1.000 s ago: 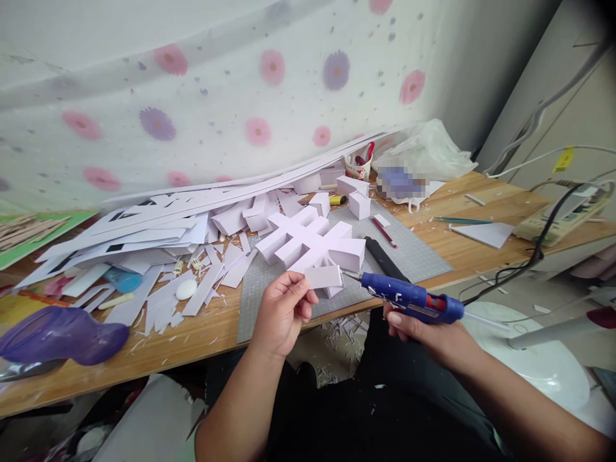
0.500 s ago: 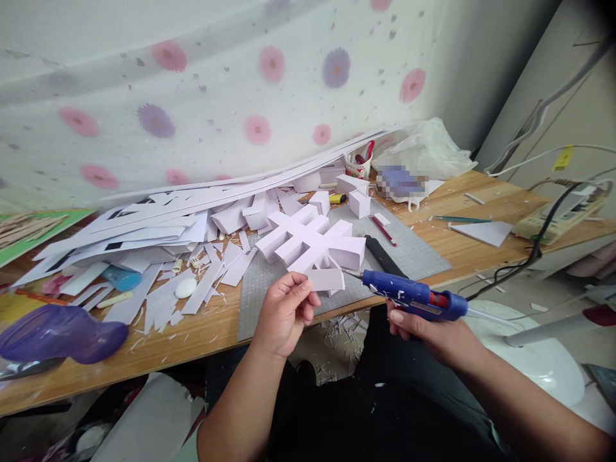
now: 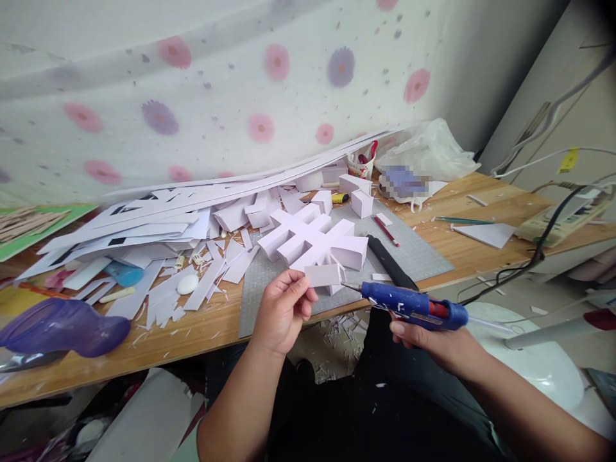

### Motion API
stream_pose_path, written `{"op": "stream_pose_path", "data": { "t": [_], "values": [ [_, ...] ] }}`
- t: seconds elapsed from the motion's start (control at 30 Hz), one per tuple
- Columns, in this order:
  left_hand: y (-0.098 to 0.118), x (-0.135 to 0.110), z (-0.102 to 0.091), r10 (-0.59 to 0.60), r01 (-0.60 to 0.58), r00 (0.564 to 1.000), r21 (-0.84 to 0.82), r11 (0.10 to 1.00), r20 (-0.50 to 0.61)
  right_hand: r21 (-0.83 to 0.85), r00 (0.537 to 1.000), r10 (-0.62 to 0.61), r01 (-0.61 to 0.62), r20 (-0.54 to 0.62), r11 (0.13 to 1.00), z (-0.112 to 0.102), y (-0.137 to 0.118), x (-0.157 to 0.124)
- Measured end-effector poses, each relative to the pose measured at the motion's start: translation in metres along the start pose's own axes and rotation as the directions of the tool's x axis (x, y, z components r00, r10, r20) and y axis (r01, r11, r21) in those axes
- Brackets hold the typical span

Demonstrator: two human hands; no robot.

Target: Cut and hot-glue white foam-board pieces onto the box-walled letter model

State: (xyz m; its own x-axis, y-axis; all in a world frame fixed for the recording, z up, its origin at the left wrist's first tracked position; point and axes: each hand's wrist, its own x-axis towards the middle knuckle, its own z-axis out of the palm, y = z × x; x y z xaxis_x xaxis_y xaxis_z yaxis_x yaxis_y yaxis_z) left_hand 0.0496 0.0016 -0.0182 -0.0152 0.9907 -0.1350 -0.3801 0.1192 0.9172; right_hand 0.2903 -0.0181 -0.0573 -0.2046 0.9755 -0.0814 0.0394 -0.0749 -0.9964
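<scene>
My left hand (image 3: 287, 305) pinches the left end of a small white foam-board strip (image 3: 323, 275) between thumb and fingers, just above the table's front edge. In my right hand (image 3: 423, 340) is a blue hot glue gun (image 3: 409, 305), its fingers wrapped round the grip. The metal nozzle points left and is close to the strip's right end; whether they touch I cannot tell. Behind the strip, a white built-up shape (image 3: 312, 239) with several arms rests on the grey cutting mat (image 3: 426, 247).
A black-handled tool (image 3: 389, 260), a red pencil (image 3: 386, 230) and a yellow cutter (image 3: 339, 198) lie on or by the mat. White offcuts (image 3: 205, 282) and stacked sheets (image 3: 125, 224) cover the left. A purple bottle-like object (image 3: 67, 324) sits front left; a power strip (image 3: 561, 215) stands right.
The strip has turned slightly and now lies a little higher and further left. The glue gun has dipped slightly, with its nozzle still near the strip's right end.
</scene>
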Motion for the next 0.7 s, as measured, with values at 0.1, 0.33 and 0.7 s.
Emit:
{"op": "stream_pose_path", "data": {
  "t": [0.1,0.33,0.7],
  "values": [
    [-0.001,-0.003,0.003,-0.002,0.002,1.0,-0.019,1.0,-0.006,-0.046,0.999,-0.05,0.05,0.009,0.998,-0.002,0.002,0.001],
    [-0.008,-0.014,0.018,-0.134,0.133,0.991,-0.14,0.981,0.004,-0.289,0.832,-0.519,0.555,0.196,0.78,0.003,-0.011,0.007],
    [-0.01,-0.018,0.022,-0.257,0.266,0.964,-0.327,0.907,0.071,-0.432,0.779,-0.55,0.626,0.3,0.649,0.009,-0.001,0.007]
  ]
}}
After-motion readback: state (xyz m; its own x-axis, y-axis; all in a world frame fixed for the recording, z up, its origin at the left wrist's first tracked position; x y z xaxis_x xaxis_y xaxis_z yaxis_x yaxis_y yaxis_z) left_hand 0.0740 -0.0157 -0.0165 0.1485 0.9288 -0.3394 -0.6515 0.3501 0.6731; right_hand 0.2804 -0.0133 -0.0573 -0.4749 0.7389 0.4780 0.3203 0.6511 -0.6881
